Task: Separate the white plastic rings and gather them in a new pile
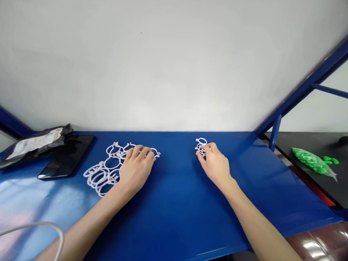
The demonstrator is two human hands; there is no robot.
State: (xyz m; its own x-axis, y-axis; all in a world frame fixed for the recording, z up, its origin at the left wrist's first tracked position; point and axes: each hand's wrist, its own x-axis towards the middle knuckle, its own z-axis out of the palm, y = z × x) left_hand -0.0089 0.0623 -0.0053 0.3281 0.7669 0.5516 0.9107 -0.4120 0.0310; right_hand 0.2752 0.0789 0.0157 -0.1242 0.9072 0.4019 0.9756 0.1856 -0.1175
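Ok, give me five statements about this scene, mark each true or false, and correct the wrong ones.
1. The left hand is over the larger group of white rings. True.
2. The black package lies left of those rings and bears a pale label. True.
3. The right hand is on the black package. False: it is at the smaller group of white rings.
4. The bag of green pieces lies on the blue tabletop. False: it lies on the dark surface to the right.
5. In the view, a pale cable crosses the left forearm. True.
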